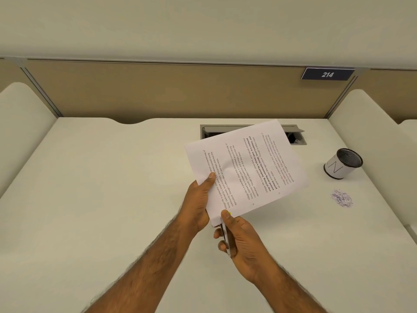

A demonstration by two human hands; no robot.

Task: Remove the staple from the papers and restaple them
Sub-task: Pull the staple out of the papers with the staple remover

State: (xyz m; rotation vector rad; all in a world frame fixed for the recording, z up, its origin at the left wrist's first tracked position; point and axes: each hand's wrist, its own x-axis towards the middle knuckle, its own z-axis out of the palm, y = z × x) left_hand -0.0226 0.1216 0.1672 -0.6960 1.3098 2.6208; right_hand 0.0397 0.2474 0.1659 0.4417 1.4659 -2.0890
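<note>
A stack of printed white papers is held up above the desk, turned sideways so the text runs upward. My left hand grips the stack's near left edge, thumb on top. My right hand holds a slim metal stapler at the papers' near corner, with the thumb pressing on its top. A small yellow part shows by that thumb. The corner itself sits under the thumb and the tool, so the staple is hidden.
A white desk with beige divider panels at the back and sides. A white mesh-topped pen cup stands at the right. A small pile of loose staples lies near it. A grey cable hatch is open behind the papers.
</note>
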